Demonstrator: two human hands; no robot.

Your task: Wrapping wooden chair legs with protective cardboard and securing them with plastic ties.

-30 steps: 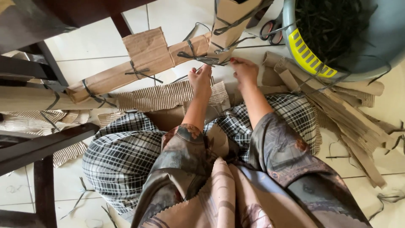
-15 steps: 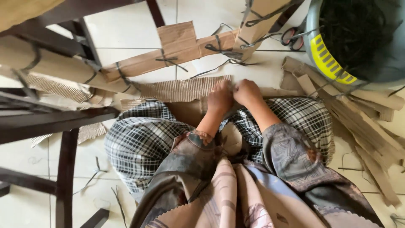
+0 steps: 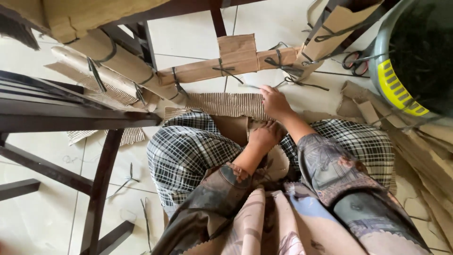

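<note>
I sit on the tiled floor with plaid cloth over my legs. My left hand is curled on a flat brown cardboard piece lying between my knees. My right hand reaches forward, fingers stretched flat over the far edge of a ribbed corrugated sheet. Its fingertips lie next to a thin dark strip on the tile. Just beyond is a long cardboard roll bound with dark ties.
Dark wooden furniture legs stand at my left, with more tied cardboard rolls behind them. A grey bucket with a yellow band holds dark strips at upper right. Red-handled scissors lie beside it. Cardboard offcuts are piled on the right.
Both hands have come down from holding a thin dark piece up in front. The left now rests between my knees; the right stretches out over the corrugated sheet. My view has shifted left.
</note>
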